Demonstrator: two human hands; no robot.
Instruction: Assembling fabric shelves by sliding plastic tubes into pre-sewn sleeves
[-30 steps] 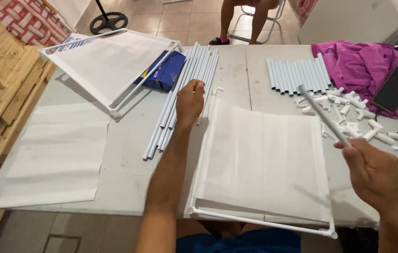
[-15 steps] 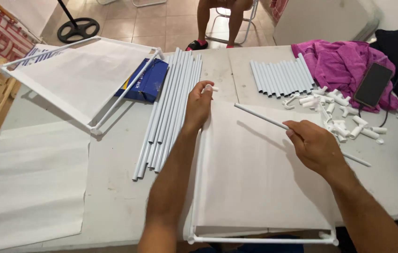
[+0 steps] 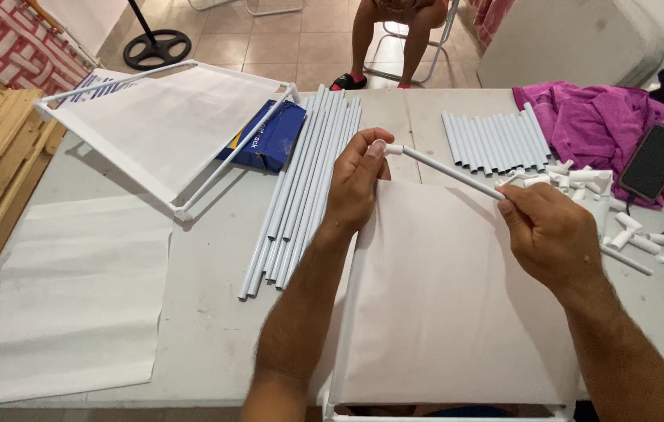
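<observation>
My left hand point(image 3: 357, 181) pinches a small white plastic corner connector point(image 3: 389, 148) at the far left corner of a white fabric panel point(image 3: 441, 297). My right hand point(image 3: 552, 234) grips a thin white tube point(image 3: 449, 172), whose end meets that connector. The tube runs back past my right hand toward the right. The panel lies flat on the grey table point(image 3: 215, 297) in front of me, with white tubes along its sides.
A row of long white tubes point(image 3: 301, 187) lies left of the panel. A finished white frame point(image 3: 168, 125) leans over a blue box point(image 3: 269, 137). Short tubes point(image 3: 496, 141), loose connectors point(image 3: 621, 223), a purple cloth point(image 3: 597, 117) and a phone point(image 3: 652, 162) sit right. White fabric point(image 3: 66, 297) lies left. Someone's legs point(image 3: 379, 39) stand behind.
My right hand has brought the thin tube left and forward until its end meets the connector held by my left hand. The left hand stayed at the panel's far corner.
</observation>
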